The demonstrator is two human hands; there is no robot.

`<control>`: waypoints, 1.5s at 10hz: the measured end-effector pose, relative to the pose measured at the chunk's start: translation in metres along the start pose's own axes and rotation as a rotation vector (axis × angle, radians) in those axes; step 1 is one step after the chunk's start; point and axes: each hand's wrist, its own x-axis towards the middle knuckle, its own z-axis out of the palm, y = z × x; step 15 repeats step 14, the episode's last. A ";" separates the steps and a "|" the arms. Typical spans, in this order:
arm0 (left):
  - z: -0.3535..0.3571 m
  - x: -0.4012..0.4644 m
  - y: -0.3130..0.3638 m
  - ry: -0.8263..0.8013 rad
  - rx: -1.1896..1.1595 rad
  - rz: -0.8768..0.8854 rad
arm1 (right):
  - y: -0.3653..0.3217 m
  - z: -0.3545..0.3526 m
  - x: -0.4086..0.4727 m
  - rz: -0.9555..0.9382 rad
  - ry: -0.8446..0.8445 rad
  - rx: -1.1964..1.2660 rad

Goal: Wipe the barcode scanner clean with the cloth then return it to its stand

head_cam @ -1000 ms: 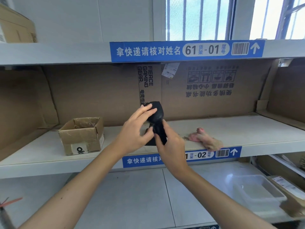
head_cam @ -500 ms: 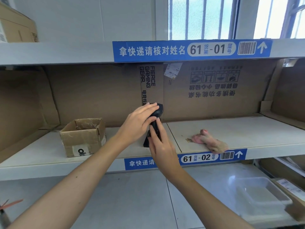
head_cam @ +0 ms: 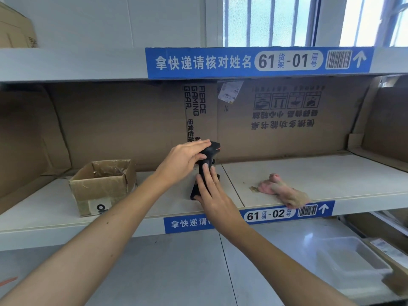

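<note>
The black barcode scanner stands upright in its black stand on the middle shelf, near the front edge. My left hand holds the scanner's head, with straight fingers over the top and the thumb against its side. My right hand lies flat against the handle and the stand, fingers pointing up. The crumpled pink and tan cloth lies on the shelf to the right of the scanner, apart from both hands.
An open cardboard box sits on the same shelf, left of the scanner. Flattened cardboard lines the back and sides of the shelf. On the lower shelf at right are a clear plastic tray and a carton. Another shelf runs close overhead.
Both hands have lowered the scanner from above the shelf edge down onto its stand. My right hand's fingers have straightened along the handle. The cloth has stayed on the shelf.
</note>
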 end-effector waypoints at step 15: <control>0.000 -0.055 -0.020 -0.265 0.384 -0.067 | 0.009 -0.040 0.003 0.078 -0.263 0.107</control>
